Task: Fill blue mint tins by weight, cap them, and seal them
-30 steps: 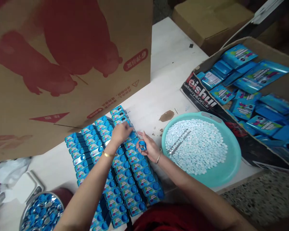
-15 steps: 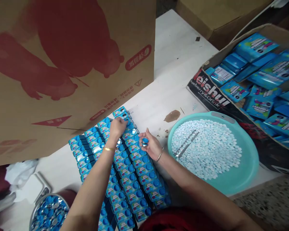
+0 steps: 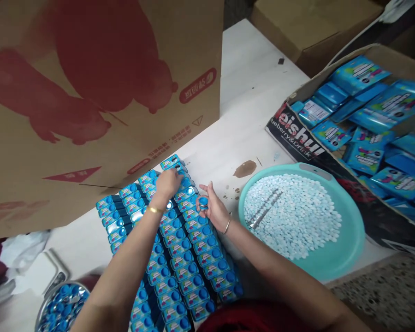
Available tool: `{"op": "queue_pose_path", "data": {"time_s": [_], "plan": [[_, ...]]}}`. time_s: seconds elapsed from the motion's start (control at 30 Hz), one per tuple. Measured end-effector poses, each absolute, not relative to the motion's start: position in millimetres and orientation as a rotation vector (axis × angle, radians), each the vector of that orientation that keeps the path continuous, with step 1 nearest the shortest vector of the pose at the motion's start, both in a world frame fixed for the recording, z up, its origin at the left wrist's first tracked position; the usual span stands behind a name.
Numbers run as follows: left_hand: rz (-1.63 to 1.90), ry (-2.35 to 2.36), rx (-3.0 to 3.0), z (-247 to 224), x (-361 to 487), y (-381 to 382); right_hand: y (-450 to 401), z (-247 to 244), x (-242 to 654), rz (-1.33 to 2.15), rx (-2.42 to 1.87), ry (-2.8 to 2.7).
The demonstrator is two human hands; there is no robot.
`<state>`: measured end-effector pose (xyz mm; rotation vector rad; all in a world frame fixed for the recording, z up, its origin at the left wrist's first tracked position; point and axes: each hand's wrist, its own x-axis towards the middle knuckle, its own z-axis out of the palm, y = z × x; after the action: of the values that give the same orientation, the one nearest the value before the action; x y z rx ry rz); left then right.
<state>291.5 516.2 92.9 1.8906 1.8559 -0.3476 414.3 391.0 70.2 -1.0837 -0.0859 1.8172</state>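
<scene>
Several rows of small blue boxes (image 3: 183,262) stand upright side by side, most with a round blue cap (image 3: 194,266) in the top. Over the far end of the right-hand rows is my left hand (image 3: 168,184), its fingers closed and touching a box top; whatever is between the fingertips is hidden. Two boxes there, one of them the farthest box (image 3: 169,162), show dark round holes. My right hand (image 3: 214,207) holds a short stack of blue-and-silver caps (image 3: 203,203) just right of the rows, its index finger and thumb stretched out.
A large cardboard box (image 3: 131,115) stands behind the rows. To the right are a teal basin (image 3: 354,244) of pale blue pellets with a metal strip, and an open carton (image 3: 293,133) of blue packs. A round container (image 3: 43,306) of loose caps sits lower left.
My left hand has shifted slightly toward the far end of the row. My right hand still holds the caps, its fingers a little more spread. The view has tilted slightly.
</scene>
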Motion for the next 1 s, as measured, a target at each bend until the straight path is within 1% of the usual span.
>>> {"op": "queue_pose_path", "data": {"time_s": [0.13,0.2,0.3,0.4,0.5,0.6,0.7,0.77,0.83,0.93,1.0], "plan": [[0.024,1.243,2.03,107.5,298.1,462.8,395.2,77.3,415.9,1.842,-1.059,-0.039],[0.1,1.13,2.032,111.5,299.8,447.7,397.4,80.8,415.2,1.879,-1.027,0.009],[0.181,1.129,1.98,112.3,301.0,447.5,401.2,82.1,413.2,1.897,-0.978,0.011],[0.25,1.118,1.837,105.9,297.8,466.4,406.5,75.0,413.9,1.784,-1.014,-0.129],[0.306,1.245,1.7,94.5,290.1,490.5,412.2,62.5,418.7,1.685,-1.102,-0.262],[0.382,1.389,1.631,85.1,285.6,508.4,416.3,53.2,424.1,1.663,-1.138,-0.199],[0.334,1.352,1.767,84.1,292.5,509.9,418.7,50.3,426.1,1.657,-1.079,-0.032],[0.211,1.179,1.914,87.6,303.2,500.5,419.9,50.7,425.8,1.64,-1.069,0.02],[0.082,1.068,2.018,92.6,315.3,486.4,420.8,51.6,425.2,1.608,-1.148,-0.019],[-0.057,1.169,2.158,100.6,329.1,467.8,420.8,52.4,424.6,1.572,-1.299,-0.154],[-0.159,1.22,2.245,105.2,333.7,461.6,419.6,51.8,423.2,1.55,-1.327,-0.231]]}}
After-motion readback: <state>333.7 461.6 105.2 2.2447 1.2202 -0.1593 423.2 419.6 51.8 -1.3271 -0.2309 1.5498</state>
